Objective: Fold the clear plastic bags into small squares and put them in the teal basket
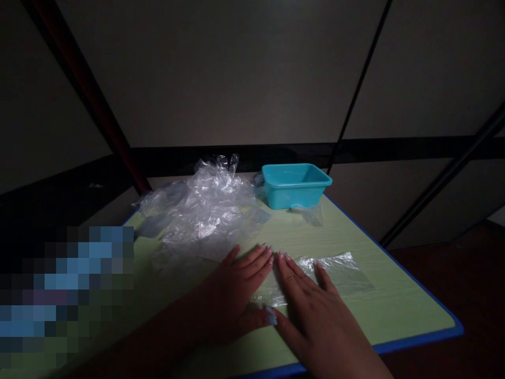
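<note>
A clear plastic bag (343, 272) lies flat on the pale green table (410, 316). My left hand (240, 289) rests palm down at the bag's left part, fingers stretched out. Palm down on the middle of the bag is my right hand (311, 305), its fingers spread. The fingertips of both hands are close together, and the thumbs nearly meet near the bag's front edge. Behind my left hand rises a crumpled heap of clear plastic bags (209, 210). The hands cover part of the flat bag.
A turquoise plastic basin (295, 195) stands at the table's far end, with a small piece of clear plastic (311, 215) at its front. A panelled wall (236, 73) rises behind the table. The table has a blue edge. A pixelated patch hides the lower left.
</note>
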Motion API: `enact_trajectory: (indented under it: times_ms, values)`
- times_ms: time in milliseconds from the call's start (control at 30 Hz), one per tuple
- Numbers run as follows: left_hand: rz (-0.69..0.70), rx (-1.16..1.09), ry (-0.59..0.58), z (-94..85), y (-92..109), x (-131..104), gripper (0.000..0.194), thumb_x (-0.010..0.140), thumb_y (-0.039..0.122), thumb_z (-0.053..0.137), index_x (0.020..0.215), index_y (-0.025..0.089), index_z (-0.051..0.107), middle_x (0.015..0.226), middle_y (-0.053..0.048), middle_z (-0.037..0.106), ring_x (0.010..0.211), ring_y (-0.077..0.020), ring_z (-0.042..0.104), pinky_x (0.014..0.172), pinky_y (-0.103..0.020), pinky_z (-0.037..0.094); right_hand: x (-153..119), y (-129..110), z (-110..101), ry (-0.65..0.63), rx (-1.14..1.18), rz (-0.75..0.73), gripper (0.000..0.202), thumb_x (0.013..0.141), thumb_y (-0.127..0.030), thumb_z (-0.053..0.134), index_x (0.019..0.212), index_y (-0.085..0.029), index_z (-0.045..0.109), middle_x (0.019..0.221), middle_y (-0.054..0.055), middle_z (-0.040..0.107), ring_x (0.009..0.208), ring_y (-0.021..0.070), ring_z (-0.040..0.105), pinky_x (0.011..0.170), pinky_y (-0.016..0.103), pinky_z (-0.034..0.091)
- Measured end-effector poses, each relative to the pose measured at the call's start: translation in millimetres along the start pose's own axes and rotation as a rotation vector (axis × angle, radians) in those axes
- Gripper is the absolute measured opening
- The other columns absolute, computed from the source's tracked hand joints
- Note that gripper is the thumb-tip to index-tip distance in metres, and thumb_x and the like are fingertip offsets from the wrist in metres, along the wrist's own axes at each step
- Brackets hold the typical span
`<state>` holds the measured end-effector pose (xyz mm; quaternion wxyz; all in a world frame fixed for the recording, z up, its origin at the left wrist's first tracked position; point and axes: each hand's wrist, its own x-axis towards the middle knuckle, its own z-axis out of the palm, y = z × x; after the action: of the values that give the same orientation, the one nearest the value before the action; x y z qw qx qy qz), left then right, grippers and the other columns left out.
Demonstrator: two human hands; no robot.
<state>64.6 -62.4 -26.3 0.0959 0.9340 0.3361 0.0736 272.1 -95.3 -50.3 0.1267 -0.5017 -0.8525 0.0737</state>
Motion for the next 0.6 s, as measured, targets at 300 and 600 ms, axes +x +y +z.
enact_trajectory:
  times_ms: [300,600]
  values:
    - [0.024,-0.086,-0.032,-3.6,-3,3,0.066,0.095,0.057,0.033,0.147,0.020,0.017,0.151,-0.010,0.021,0.139,-0.0242,0.019,0.113,-0.050,0.012,-6,3,-6,0.058,-0.031,0.015,0.071,0.092,-0.047,0.040,0.149,-0.025,0.004,0.151,0.004,0.022,0.137,0.0269,0.024,0.109,0.064,0.015]
    - [0.050,-0.049,0.002,-5.8,-2,1,0.067,0.093,0.058,0.036,0.146,0.021,0.023,0.150,-0.009,0.024,0.139,-0.0242,0.021,0.113,-0.051,0.010,-15,34,-9,0.129,-0.117,0.178,0.053,0.092,-0.046,0.032,0.142,-0.027,0.035,0.143,0.006,0.041,0.131,0.0310,0.037,0.104,0.069,0.014]
